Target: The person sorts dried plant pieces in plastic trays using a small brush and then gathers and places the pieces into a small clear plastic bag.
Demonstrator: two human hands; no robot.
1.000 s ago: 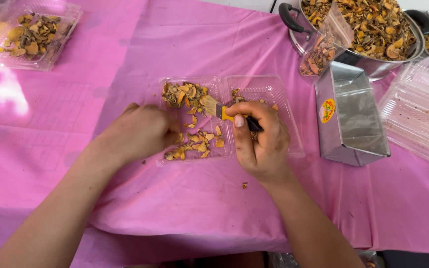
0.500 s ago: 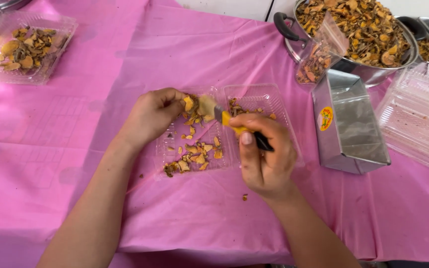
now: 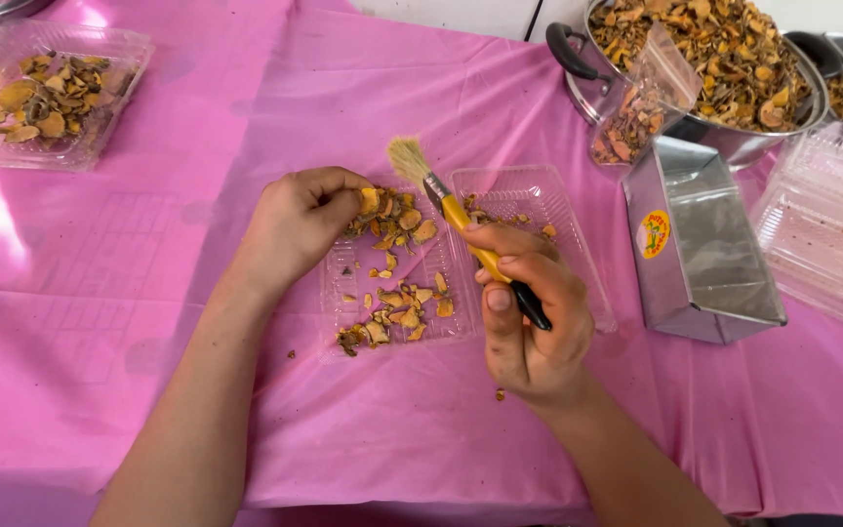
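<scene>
A clear plastic clamshell tray (image 3: 529, 200) lies open on the pink tablecloth (image 3: 197, 293), its left half holding several dried yellow-orange slices (image 3: 397, 312). My left hand (image 3: 295, 229) rests at the tray's upper left corner, fingers curled on one slice (image 3: 370, 200). My right hand (image 3: 529, 322) grips a small brush (image 3: 441, 190) with a yellow and black handle. Its pale bristles point up and left above the tray, clear of the slices.
A second clear tray of slices (image 3: 46, 93) sits at the far left. A large metal pot (image 3: 724, 59) full of slices stands at the back right, with a small plastic bag (image 3: 641, 102) against it. A metal loaf tin (image 3: 704, 234) and stacked clear trays (image 3: 826, 224) lie right.
My left hand has moved from the tray's middle to its upper left corner and picked up a slice. The brush has lifted off the slices, bristles now raised.
</scene>
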